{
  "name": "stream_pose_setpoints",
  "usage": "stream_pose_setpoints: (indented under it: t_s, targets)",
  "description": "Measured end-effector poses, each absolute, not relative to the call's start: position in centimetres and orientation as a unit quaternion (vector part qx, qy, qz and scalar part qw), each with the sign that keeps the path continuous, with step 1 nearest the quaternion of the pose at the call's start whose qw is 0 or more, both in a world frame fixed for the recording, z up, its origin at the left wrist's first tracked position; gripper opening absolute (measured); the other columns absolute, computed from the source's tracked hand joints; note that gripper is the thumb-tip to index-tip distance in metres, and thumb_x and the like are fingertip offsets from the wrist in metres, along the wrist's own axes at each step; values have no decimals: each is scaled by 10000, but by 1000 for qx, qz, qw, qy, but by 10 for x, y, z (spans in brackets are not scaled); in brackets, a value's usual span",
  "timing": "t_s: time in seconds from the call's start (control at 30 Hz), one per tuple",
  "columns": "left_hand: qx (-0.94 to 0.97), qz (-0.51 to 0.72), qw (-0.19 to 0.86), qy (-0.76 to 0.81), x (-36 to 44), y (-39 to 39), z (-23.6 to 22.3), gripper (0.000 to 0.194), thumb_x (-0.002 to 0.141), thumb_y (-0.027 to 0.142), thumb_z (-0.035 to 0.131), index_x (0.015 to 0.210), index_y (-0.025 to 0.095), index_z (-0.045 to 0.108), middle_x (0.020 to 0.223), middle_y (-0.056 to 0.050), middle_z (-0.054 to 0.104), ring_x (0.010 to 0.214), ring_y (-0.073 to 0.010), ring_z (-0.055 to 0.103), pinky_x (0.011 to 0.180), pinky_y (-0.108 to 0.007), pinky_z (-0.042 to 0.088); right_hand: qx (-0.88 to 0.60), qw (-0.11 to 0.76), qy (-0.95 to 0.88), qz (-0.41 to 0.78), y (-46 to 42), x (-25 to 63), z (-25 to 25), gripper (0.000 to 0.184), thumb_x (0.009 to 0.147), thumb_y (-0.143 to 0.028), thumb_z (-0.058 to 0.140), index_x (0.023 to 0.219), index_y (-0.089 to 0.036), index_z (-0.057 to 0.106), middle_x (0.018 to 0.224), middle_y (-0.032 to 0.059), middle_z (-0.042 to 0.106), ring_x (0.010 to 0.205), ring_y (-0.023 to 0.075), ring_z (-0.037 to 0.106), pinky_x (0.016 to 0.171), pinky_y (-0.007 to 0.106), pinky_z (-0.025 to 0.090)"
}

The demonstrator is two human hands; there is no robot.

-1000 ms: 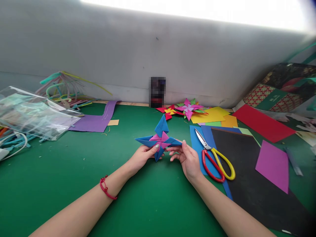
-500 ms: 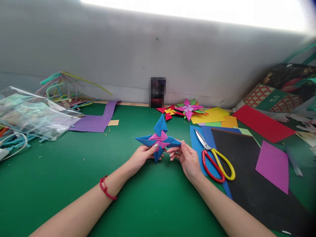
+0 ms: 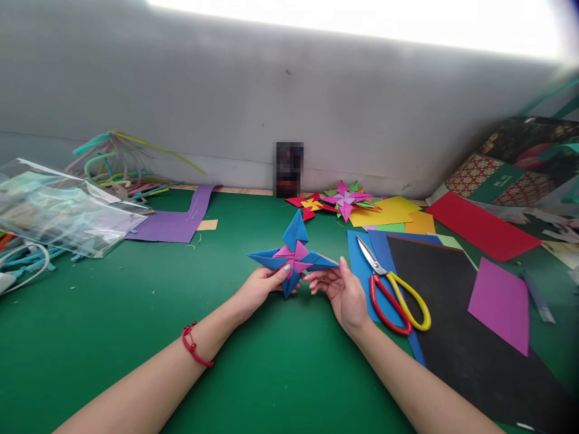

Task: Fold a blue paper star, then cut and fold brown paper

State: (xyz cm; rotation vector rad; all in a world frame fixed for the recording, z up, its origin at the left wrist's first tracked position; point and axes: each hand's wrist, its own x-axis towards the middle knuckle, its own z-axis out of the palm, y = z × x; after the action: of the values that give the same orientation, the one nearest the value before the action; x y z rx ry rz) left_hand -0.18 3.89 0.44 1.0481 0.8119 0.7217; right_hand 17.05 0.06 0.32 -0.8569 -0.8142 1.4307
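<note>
A folded paper star [image 3: 295,256], blue with a pink middle, is held between my two hands above the green table [image 3: 284,374]. My left hand [image 3: 260,289] grips its lower left side, the thumb pressed on the front near the pink centre and the other fingers mostly hidden behind. At the tip of the right blue point is my right hand [image 3: 346,292], its thumb close against that tip and its fingers curled under the point. Close to my right hand lie scissors [image 3: 384,274] with one red and one yellow handle, on blue and black paper.
Several folded paper stars [image 3: 346,198] lie by the wall beside yellow paper [image 3: 384,211]. To the right are black paper [image 3: 446,289], a purple sheet [image 3: 501,304] and a red sheet [image 3: 482,224]. On the left are a clear plastic bag [image 3: 76,208] and purple paper [image 3: 169,226].
My right thumb has shifted slightly right and lifted a little along the star's right point. My left hand and the star stay nearly still.
</note>
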Motion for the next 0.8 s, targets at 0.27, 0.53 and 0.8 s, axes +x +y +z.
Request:
stream_pose_setpoints:
  t_s: [0.27,0.53,0.8]
  targets:
    - [472,330,725,377,-2,39,6,428,747,434,571,978,78,625,919,-123,663,805,-222,615,759,-357,489,-382,618,-330,603,2,172,1,356,830,-400,423,861,-122,643,726,115,683,582,174,587,554,301,461]
    - [472,334,727,370,-1,39,3,395,775,410,546,969,73,620,911,-121,663,804,-216,615,749,-348,495,-347,625,-307,628,3,174,2,410,854,-369,322,850,-120,647,743,124,689,606,182,599,570,306,466]
    - [487,331,721,367,-1,39,5,366,795,382,532,976,74,616,905,-114,664,759,-189,615,736,-323,498,-350,630,-309,620,4,174,-2,342,840,-305,360,849,-122,648,714,111,688,580,175,594,565,302,465]
